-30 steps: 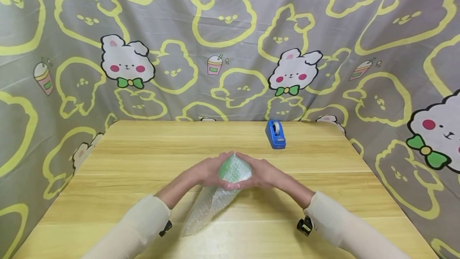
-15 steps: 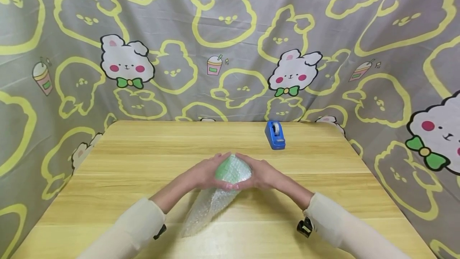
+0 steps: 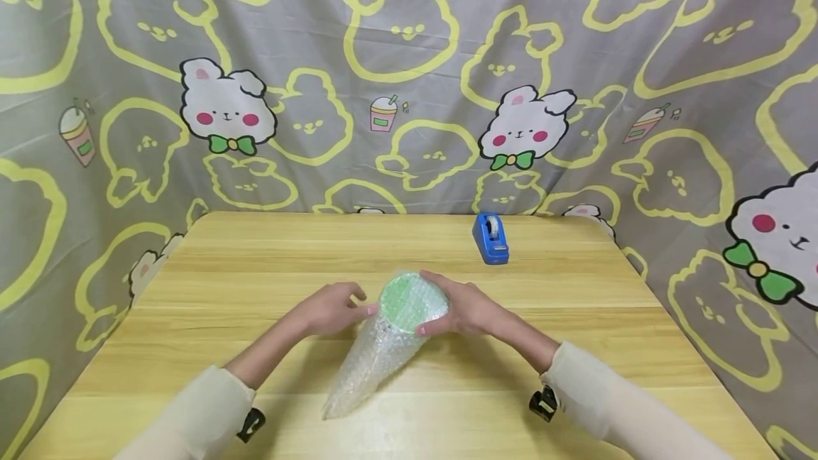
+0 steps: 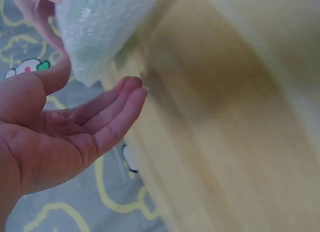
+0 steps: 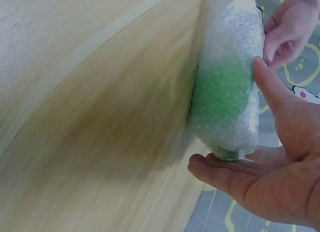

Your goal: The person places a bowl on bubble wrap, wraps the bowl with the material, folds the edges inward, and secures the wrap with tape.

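Observation:
A green round-ended object wrapped in bubble wrap [image 3: 404, 307] lies over the middle of the table. Its loose, flattened tail of bubble wrap [image 3: 358, 382] points toward the near left. With thumb and fingers spread round the right side of the wrapped end, my right hand [image 3: 461, 307] holds it. In the right wrist view, green shows through the bubbles of the wrapped object [image 5: 225, 92], and the thumb lies along its side. My left hand [image 3: 332, 309] is at its left, thumb tip right at the wrap, fingers relaxed and slightly bent. The left palm [image 4: 55, 142] holds nothing.
A blue tape dispenser [image 3: 491, 240] with a roll of clear tape stands at the back right of the wooden table [image 3: 255, 254]. A grey curtain [image 3: 332, 41] with cartoon prints hangs behind the table and along both sides.
My left hand has let go of the wrapped end and drawn back to the left, its fingers loosening. The round green end is more exposed. My right hand stays in place.

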Motion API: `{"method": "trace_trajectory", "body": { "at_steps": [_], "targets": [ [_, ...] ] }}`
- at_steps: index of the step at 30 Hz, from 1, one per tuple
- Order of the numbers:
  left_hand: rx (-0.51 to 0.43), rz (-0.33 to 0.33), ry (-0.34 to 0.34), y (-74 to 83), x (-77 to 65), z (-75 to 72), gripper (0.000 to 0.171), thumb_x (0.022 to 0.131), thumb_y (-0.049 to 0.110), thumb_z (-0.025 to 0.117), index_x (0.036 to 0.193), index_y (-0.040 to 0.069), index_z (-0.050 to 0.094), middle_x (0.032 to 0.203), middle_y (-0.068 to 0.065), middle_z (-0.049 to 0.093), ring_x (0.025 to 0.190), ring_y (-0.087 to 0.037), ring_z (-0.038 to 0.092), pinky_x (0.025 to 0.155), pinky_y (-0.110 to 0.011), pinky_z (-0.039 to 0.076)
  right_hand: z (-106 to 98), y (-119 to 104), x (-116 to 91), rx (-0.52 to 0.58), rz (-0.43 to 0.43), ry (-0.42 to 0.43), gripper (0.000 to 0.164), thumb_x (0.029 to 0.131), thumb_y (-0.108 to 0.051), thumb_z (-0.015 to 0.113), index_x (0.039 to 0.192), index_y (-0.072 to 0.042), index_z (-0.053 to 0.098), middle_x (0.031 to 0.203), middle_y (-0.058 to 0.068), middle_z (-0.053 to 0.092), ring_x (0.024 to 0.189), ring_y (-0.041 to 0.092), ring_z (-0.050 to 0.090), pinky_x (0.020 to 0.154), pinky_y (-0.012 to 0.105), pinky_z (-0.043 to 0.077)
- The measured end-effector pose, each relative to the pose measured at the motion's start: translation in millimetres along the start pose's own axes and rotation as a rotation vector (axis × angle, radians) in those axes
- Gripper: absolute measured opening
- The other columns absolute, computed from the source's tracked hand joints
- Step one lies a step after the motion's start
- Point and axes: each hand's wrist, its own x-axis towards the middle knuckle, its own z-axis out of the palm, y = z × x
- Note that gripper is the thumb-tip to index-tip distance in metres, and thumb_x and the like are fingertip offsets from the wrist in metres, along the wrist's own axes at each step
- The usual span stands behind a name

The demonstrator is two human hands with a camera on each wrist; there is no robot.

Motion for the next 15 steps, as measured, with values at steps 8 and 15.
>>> {"method": "trace_trajectory", "body": {
  "at_steps": [8, 15],
  "targets": [
    [-0.244, -0.040, -0.179, -10.7, -9.3, 7.6, 0.031, 0.103, 0.026, 0.060, 0.088, -0.001, 0.064, 0.083, -0.011, 0.069, 0.076, -0.023, 0.070, 0.073, -0.039, 0.061, 1.2, 1.1, 0.5, -0.006, -0.005, 0.008, 0.108, 0.070, -0.049, 0.091, 0.159, -0.025, 0.035, 0.147, 0.023, 0.054, 0.122, 0.034, 0.060, 0.096, 0.047, 0.053],
    [-0.367, -0.068, -0.242, -13.8, -7.0, 11.7, 0.023, 0.104, 0.018, 0.056, 0.091, -0.001, 0.057, 0.091, -0.012, 0.065, 0.076, -0.024, 0.071, 0.073, -0.040, 0.061, 1.5, 1.8, 1.9, -0.022, -0.010, 0.004, 0.107, 0.071, -0.051, 0.090, 0.159, -0.026, 0.035, 0.146, 0.023, 0.054, 0.121, 0.034, 0.060, 0.095, 0.046, 0.053]
  ]
}}
